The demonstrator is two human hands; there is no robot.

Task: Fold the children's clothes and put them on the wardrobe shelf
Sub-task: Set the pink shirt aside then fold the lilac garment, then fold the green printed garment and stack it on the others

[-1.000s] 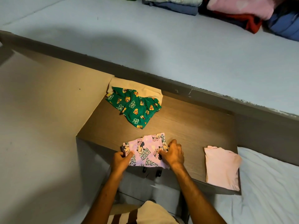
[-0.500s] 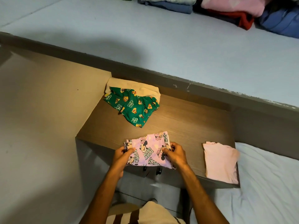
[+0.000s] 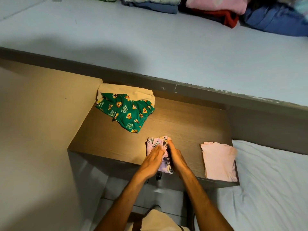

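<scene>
Both hands meet on lilac shorts [image 3: 160,154] at the counter's [image 3: 191,130] six o'clock edge: left hand [image 3: 154,160] flat on top, right hand [image 3: 175,158] apparently pinching the fold.

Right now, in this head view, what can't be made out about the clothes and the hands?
- Lilac printed garment: its middle is covered by the left hand and right hand, so the fold lines are hidden.
- Cream garment: mostly under the green printed shorts.
- Clothes pile on the far surface: cut off by the top edge, blurred at right.
- Right hand's fingers: edge-on, grip unclear.
</scene>
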